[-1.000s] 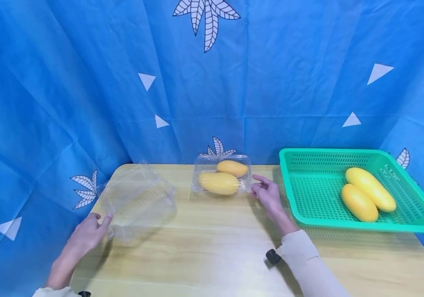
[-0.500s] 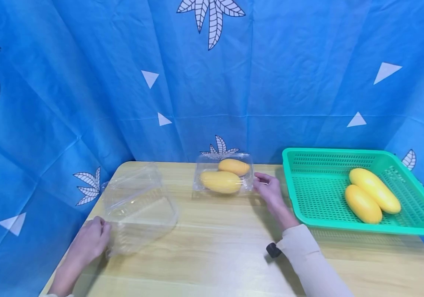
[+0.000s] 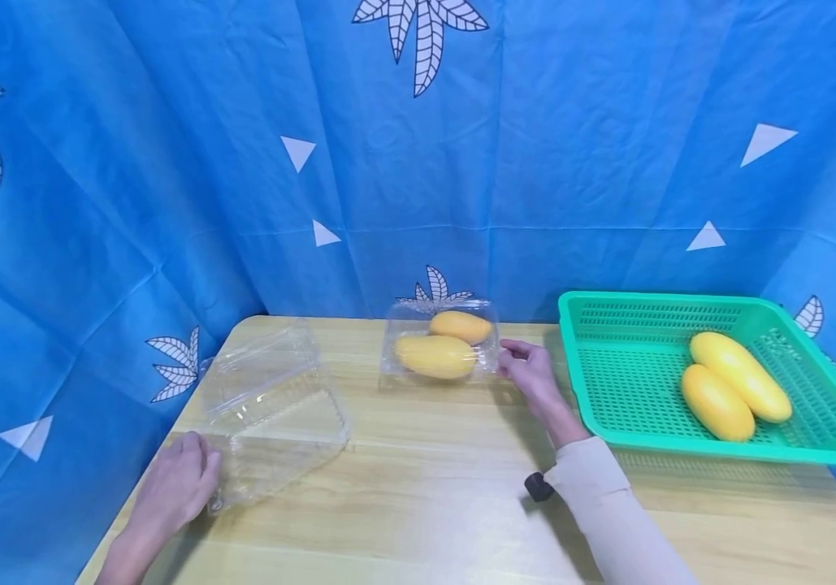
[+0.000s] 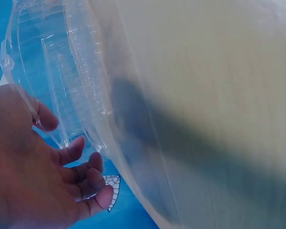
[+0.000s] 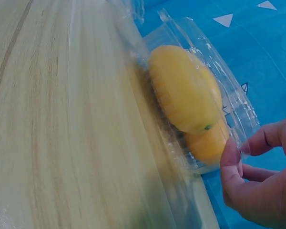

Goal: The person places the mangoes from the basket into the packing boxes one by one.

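At the left of the table my left hand (image 3: 175, 481) grips the near edge of an open clear plastic clamshell box (image 3: 271, 431). In the left wrist view, the box's edge (image 4: 26, 102) passes between thumb and fingers, and the other fingers are loosely curled. A second clear box (image 3: 405, 329) stands at the back, in the middle, with two yellow mangoes (image 3: 435, 357) inside. My right hand (image 3: 534, 380) is at its right side; thumb and index finger pinch the box's corner in the right wrist view. The mangoes (image 5: 181, 90) lie against each other under clear plastic.
A green slotted basket (image 3: 574, 382) stands on the right with two more yellow mangoes (image 3: 739, 375) in it. Behind the wooden table (image 3: 418, 496) hangs a blue patterned cloth (image 3: 418, 162), close to the back edge.
The left clamshell has turned and come lower toward the near side, and my left hand has moved slightly down with it. My right hand stays at the corner of the filled box.
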The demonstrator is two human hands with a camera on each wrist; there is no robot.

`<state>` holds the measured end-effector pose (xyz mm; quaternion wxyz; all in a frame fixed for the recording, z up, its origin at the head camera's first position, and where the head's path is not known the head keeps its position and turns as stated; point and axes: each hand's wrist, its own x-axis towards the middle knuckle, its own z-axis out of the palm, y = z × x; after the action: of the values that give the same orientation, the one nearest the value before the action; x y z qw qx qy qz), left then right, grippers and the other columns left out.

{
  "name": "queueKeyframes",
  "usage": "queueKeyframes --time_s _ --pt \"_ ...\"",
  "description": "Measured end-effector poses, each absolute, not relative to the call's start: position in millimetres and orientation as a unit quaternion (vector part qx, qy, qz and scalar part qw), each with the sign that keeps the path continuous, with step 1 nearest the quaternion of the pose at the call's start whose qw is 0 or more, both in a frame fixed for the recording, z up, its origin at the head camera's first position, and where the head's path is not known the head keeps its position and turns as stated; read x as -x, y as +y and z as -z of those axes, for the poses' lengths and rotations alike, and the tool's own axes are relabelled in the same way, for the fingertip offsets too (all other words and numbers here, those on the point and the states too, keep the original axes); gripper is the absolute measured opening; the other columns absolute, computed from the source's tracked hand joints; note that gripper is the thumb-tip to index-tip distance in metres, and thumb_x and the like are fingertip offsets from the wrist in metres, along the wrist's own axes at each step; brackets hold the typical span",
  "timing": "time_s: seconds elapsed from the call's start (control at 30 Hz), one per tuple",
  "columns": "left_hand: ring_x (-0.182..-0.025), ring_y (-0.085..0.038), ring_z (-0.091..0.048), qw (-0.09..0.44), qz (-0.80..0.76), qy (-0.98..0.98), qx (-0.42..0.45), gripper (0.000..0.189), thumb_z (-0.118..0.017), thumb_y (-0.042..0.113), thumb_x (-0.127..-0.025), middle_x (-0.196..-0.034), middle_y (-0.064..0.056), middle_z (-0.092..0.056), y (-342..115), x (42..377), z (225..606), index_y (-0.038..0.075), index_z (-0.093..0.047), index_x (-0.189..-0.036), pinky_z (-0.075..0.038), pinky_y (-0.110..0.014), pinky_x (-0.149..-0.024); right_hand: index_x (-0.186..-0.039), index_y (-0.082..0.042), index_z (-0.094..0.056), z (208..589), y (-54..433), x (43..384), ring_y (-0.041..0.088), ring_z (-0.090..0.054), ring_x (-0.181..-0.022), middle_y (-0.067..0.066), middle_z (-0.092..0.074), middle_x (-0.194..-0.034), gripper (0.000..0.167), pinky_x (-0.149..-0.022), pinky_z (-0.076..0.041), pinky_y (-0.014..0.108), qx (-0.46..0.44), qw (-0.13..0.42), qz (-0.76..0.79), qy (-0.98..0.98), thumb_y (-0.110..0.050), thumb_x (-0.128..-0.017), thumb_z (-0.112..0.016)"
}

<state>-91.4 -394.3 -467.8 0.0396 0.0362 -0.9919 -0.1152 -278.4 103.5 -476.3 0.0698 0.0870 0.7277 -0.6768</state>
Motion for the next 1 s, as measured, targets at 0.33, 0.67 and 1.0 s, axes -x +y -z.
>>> queueKeyframes --time_s 0.33,0.67,1.0 --pt "-0.072 -0.028 -0.045 0.079 0.071 -0.994 0.033 0.017 -0.048 0.013 -0.099 -0.077 -0.006 -0.042 -401.0 88.2 468.0 0.006 -0.046 -0.084 -0.037 -0.043 -0.064 -0.14 0.012 -0.053 475.5 103.9 279.9 0.012 -0.059 -0.077 0.009 -0.057 -0.098 0.052 -0.072 -0.052 0.024 -0.055 0.073 0.671 0.735 0.004 -0.088 -0.053" --pt "-0.072 -0.026 -0.038 0.051 0.044 -0.996 0.064 0.013 -0.05 0.007 -0.097 -0.079 -0.005 -0.039 -410.0 69.6 463.7 0.009 -0.042 -0.087 -0.033 -0.037 -0.061 -0.144 0.011 -0.049 476.1 100.1 279.3 0.009 -0.061 -0.08 0.022 -0.052 -0.124 0.05 -0.089 -0.056 0.031 -0.06 0.084 0.691 0.716 0.003 -0.094 -0.049" --pt "-0.074 -0.022 -0.037 0.058 0.047 -0.994 0.075 0.015 -0.053 0.008 -0.096 -0.08 -0.001 -0.037 -414.9 56.6 468.9 0.013 -0.043 -0.087 -0.032 -0.035 -0.062 -0.144 0.01 -0.048 477.4 88.1 283.3 0.009 -0.065 -0.083 0.024 -0.051 -0.131 0.051 -0.089 -0.056 0.027 -0.076 0.09 0.722 0.681 0.004 -0.094 -0.052"
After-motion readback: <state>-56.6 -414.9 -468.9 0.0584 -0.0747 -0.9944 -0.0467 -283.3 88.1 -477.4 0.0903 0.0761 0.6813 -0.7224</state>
